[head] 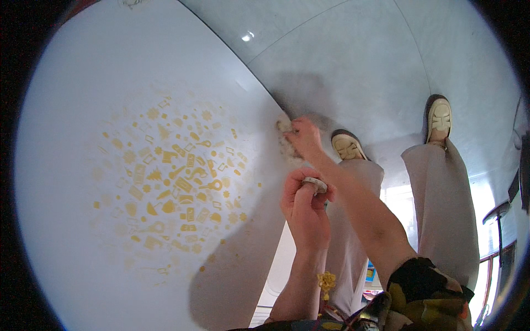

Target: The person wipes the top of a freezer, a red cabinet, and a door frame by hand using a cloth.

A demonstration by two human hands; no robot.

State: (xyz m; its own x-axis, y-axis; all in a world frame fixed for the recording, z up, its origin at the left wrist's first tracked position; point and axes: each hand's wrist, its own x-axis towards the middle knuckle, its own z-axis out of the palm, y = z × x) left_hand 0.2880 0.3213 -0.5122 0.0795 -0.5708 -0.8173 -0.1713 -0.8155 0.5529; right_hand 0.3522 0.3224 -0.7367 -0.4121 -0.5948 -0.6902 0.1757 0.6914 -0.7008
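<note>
My left hand is closed around a small off-white, rounded object, which the fingers partly cover. The thumb presses on its face. Just beyond it, my right hand bends its fingers down at the edge of a white tabletop-like surface. Those fingertips touch or nearly touch a patch of brownish residue at the surface's near corner. Whether they pinch anything is hard to make out. A yellow pattern of small printed shapes is spread over the middle of the white surface.
Grey flooring with thin seam lines lies beyond the surface's dark edge. Two feet in beige shoes stand on it, below light trousers. A yellow flower-shaped ornament hangs near my left forearm. Dark objects line the right rim.
</note>
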